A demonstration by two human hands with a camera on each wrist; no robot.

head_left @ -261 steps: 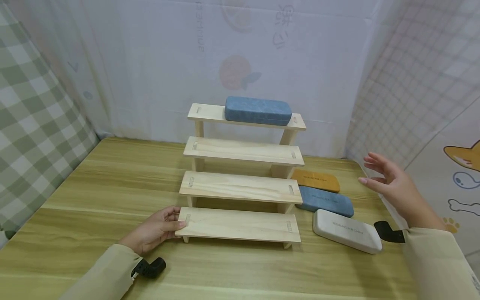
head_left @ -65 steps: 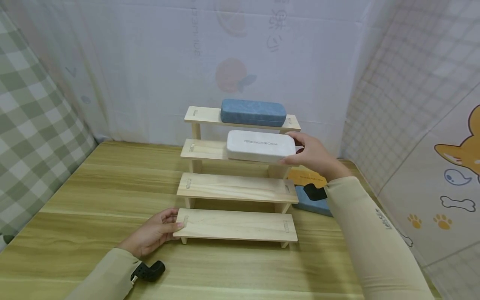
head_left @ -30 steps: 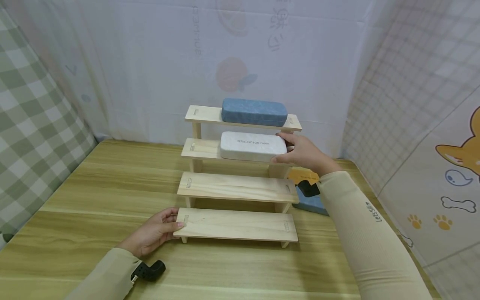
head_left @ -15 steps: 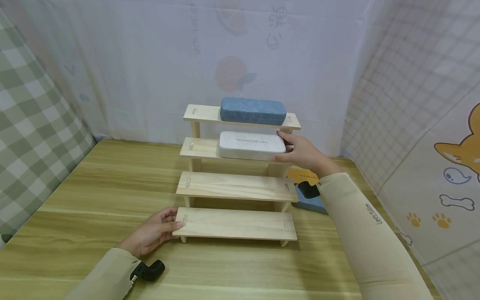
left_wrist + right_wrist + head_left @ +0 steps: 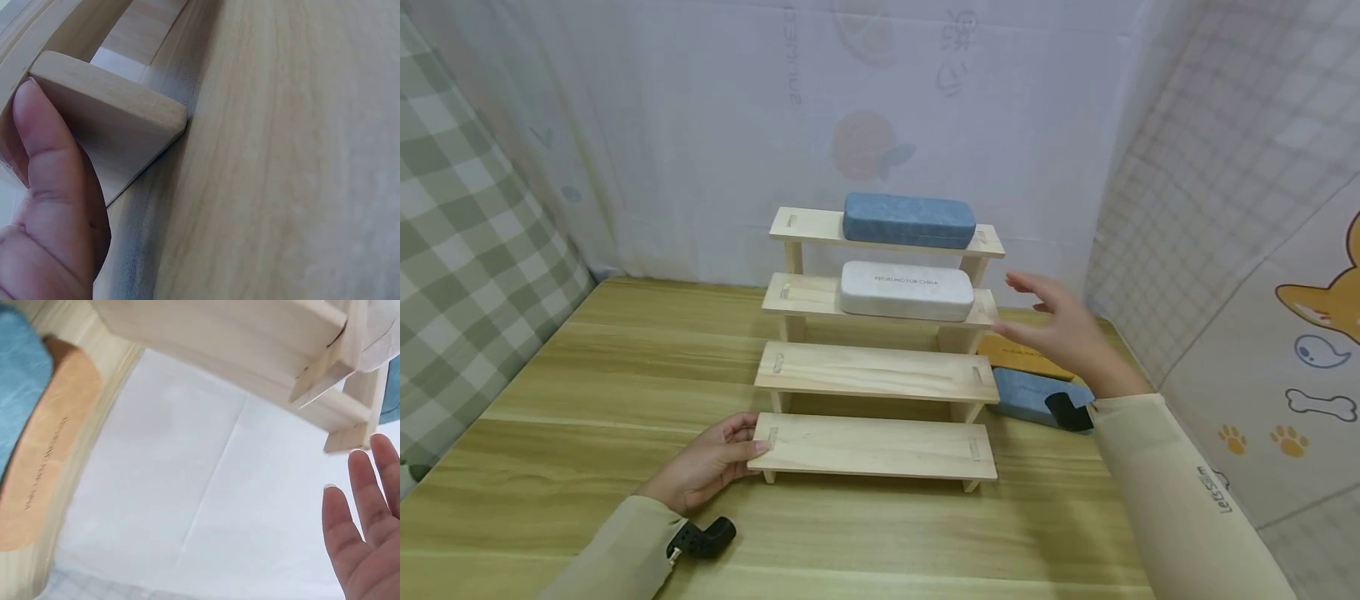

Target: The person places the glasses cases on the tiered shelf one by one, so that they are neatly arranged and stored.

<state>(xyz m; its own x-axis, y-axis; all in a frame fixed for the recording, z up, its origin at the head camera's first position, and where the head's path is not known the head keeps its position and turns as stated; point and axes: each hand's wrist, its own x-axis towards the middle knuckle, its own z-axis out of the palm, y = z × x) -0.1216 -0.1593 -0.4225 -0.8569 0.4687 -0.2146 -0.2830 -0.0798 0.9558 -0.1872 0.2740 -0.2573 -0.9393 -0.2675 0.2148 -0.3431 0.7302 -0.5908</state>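
A stepped wooden display rack [image 5: 872, 446] stands mid-table. My left hand [image 5: 711, 462] grips the left end of its lowest shelf; in the left wrist view the thumb [image 5: 50, 144] lies against the wood by the shelf's leg. On the second shelf from the top rests a white glasses case [image 5: 906, 292] with printed lettering. A blue glasses case [image 5: 910, 221] lies on the top shelf. My right hand [image 5: 1063, 333] is just right of the rack, apart from the white case, its fingers spread and holding nothing.
Right of the rack, an orange glasses case [image 5: 1026, 357] and another blue glasses case [image 5: 1037, 396] lie on the wooden table [image 5: 865, 542], partly hidden by my right hand and wrist camera. A white cloth [image 5: 700, 150] hangs behind.
My right hand carried the white case from the table onto the second shelf, has let go of it and drawn back to the right. The left hand stays at the rack.
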